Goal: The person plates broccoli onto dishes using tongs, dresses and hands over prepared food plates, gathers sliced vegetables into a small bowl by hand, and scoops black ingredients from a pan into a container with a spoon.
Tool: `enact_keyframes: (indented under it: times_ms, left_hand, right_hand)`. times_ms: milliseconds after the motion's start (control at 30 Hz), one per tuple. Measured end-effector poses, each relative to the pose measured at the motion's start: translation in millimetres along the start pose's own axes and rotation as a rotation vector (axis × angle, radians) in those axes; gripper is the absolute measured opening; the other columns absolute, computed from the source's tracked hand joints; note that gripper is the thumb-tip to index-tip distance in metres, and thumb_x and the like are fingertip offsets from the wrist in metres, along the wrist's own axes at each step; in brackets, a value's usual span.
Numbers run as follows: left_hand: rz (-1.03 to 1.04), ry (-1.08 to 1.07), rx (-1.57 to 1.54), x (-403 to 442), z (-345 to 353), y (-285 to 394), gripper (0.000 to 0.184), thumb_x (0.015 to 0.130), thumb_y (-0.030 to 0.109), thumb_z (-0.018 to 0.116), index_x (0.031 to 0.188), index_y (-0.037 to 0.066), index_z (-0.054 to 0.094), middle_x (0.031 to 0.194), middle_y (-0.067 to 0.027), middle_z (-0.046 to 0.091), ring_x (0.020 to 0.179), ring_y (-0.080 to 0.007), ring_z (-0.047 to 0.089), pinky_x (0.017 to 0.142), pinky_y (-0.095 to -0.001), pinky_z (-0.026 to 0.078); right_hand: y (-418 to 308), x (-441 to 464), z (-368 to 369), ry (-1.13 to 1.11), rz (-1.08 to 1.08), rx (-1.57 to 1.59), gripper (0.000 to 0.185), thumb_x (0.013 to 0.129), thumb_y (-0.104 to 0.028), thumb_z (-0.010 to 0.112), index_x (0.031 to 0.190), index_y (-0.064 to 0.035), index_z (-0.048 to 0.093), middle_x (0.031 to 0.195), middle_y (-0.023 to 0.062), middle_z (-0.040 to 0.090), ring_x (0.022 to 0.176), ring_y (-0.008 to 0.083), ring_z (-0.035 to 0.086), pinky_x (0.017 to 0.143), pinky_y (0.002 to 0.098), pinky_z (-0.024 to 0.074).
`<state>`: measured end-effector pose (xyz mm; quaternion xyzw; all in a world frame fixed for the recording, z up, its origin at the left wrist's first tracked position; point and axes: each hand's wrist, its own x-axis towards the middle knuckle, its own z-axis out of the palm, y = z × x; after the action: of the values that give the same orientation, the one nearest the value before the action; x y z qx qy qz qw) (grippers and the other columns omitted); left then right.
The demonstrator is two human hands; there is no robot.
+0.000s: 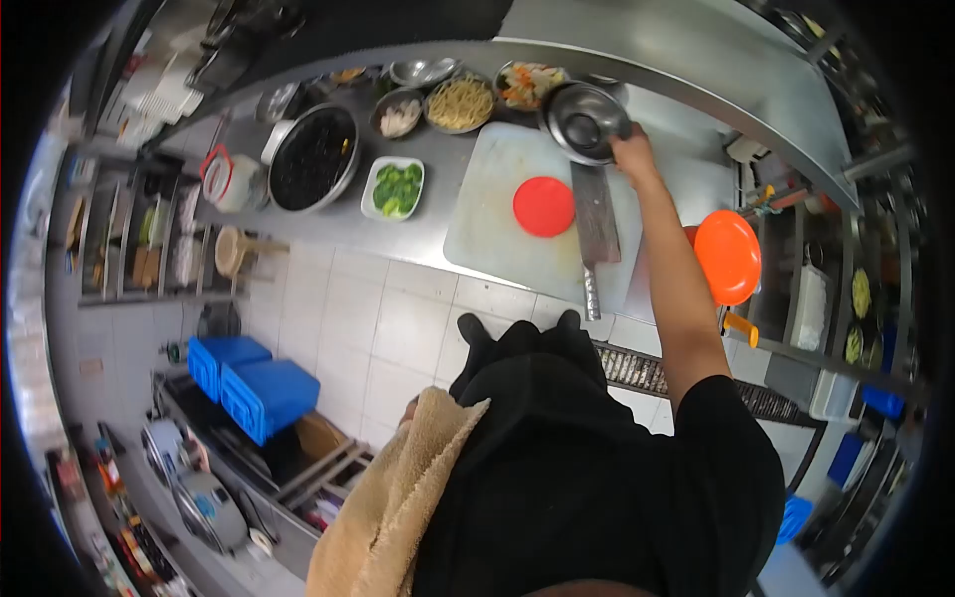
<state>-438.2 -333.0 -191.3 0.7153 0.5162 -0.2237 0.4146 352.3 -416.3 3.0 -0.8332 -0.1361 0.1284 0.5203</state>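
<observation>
At the back right of the cutting board [482,224], my right hand [631,156] grips the rim of a metal bowl [585,124]. Little of my left hand [408,411] shows, because a tan towel [403,488] covers most of it; its fingers are hidden. Below the bowl a cleaver [597,214] lies on the board, handle toward me. Left of the blade is a flat red disc [544,207]. Behind the board stands a bowl of orange and white cut pieces [527,84], beside a bowl of noodle-like strips [461,103].
Broccoli [397,189] fills a white dish left of the board. A large pot of dark food [313,157] and a red-rimmed jar [231,183] stand farther left. An orange plate [728,257] is right of my arm. Blue bins [269,396] stand at lower left. A steel shelf [686,70] overhangs the counter.
</observation>
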Motion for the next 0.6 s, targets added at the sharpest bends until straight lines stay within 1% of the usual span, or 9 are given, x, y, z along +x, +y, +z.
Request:
enact_keyframes:
  times_ms: [67, 167, 267, 300, 367, 433, 467, 533, 600]
  left_hand:
    - [-0.021, 0.024, 0.010, -11, 15, 0, 0.044, 0.094, 0.037, 0.063, 0.123, 0.004, 0.068, 0.123, -0.0228, 0.069, 0.117, -0.0397, 0.064, 0.100, -0.0463, 0.052]
    - [-0.037, 0.088, 0.001, -17, 38, -5, 0.046, 0.094, 0.038, 0.063, 0.125, 0.003, 0.068, 0.125, -0.0234, 0.069, 0.119, -0.0397, 0.064, 0.102, -0.0461, 0.052]
    - [0.012, 0.219, 0.029, -15, 66, -28, 0.049, 0.094, 0.039, 0.063, 0.126, 0.003, 0.068, 0.126, -0.0239, 0.069, 0.120, -0.0398, 0.064, 0.103, -0.0460, 0.051]
    - [-0.175, 0.257, -0.374, -33, 70, -14, 0.052, 0.096, 0.039, 0.065, 0.132, 0.001, 0.065, 0.130, -0.0231, 0.068, 0.124, -0.0389, 0.063, 0.105, -0.0439, 0.050]
    - [-0.296, 0.293, -0.476, -72, 58, 24, 0.053, 0.094, 0.034, 0.069, 0.134, -0.001, 0.063, 0.131, -0.0237, 0.068, 0.126, -0.0367, 0.062, 0.107, -0.0419, 0.049]
    - [-0.301, 0.306, -0.580, -84, 73, 13, 0.053, 0.093, 0.033, 0.070, 0.135, 0.000, 0.063, 0.133, -0.0258, 0.065, 0.127, -0.0372, 0.061, 0.108, -0.0427, 0.048]
    - [-0.276, 0.363, -0.539, -95, 80, 12, 0.055, 0.093, 0.032, 0.071, 0.135, -0.002, 0.063, 0.135, -0.0274, 0.064, 0.128, -0.0388, 0.060, 0.110, -0.0436, 0.046]
    - [-0.311, 0.387, -0.502, -104, 109, -20, 0.056, 0.092, 0.032, 0.071, 0.134, -0.003, 0.063, 0.136, -0.0279, 0.063, 0.130, -0.0396, 0.059, 0.110, -0.0442, 0.046]
    - [-0.364, 0.386, -0.505, -108, 154, -68, 0.057, 0.091, 0.033, 0.073, 0.134, -0.003, 0.062, 0.134, -0.0291, 0.063, 0.129, -0.0419, 0.059, 0.110, -0.0456, 0.047]
  right_hand:
    - [-39, -26, 30, -0.124, -0.214, -0.140, 0.053, 0.088, -0.016, 0.064, 0.137, 0.0046, 0.054, 0.125, 0.0320, 0.066, 0.119, 0.0460, 0.063, 0.101, 0.0456, 0.0500]
    - [-71, -35, 81, -0.348, -0.285, -0.397, 0.053, 0.087, -0.019, 0.068, 0.134, 0.0000, 0.056, 0.130, 0.0298, 0.065, 0.122, 0.0448, 0.062, 0.102, 0.0476, 0.0503]
    - [-72, -37, 123, -0.341, -0.215, -0.587, 0.053, 0.087, -0.023, 0.069, 0.135, -0.0031, 0.056, 0.130, 0.0281, 0.066, 0.123, 0.0423, 0.063, 0.103, 0.0487, 0.0504]
    - [-79, -42, 124, -0.345, -0.177, -0.631, 0.058, 0.087, -0.028, 0.071, 0.137, -0.0039, 0.055, 0.129, 0.0274, 0.067, 0.124, 0.0411, 0.064, 0.105, 0.0485, 0.0504]
    - [-66, -34, 134, -0.280, -0.197, -0.638, 0.062, 0.087, -0.032, 0.073, 0.138, -0.0028, 0.054, 0.128, 0.0272, 0.067, 0.123, 0.0417, 0.063, 0.104, 0.0486, 0.0502]
    - [-74, -47, 127, -0.205, -0.276, -0.682, 0.065, 0.089, -0.037, 0.072, 0.140, -0.0013, 0.053, 0.130, 0.0268, 0.066, 0.124, 0.0418, 0.063, 0.104, 0.0487, 0.0501]
    - [-90, -69, 118, -0.102, -0.387, -0.652, 0.064, 0.090, -0.038, 0.070, 0.140, -0.0014, 0.054, 0.128, 0.0264, 0.067, 0.122, 0.0415, 0.064, 0.103, 0.0484, 0.0500]
    - [-100, -109, 105, 0.035, -0.548, -0.551, 0.060, 0.093, -0.039, 0.068, 0.138, -0.0016, 0.056, 0.121, 0.0253, 0.069, 0.115, 0.0402, 0.066, 0.101, 0.0471, 0.0505]
    - [-102, -156, 98, 0.068, -0.581, -0.439, 0.051, 0.094, -0.034, 0.068, 0.133, -0.0014, 0.060, 0.113, 0.0225, 0.070, 0.105, 0.0378, 0.068, 0.096, 0.0442, 0.0519]
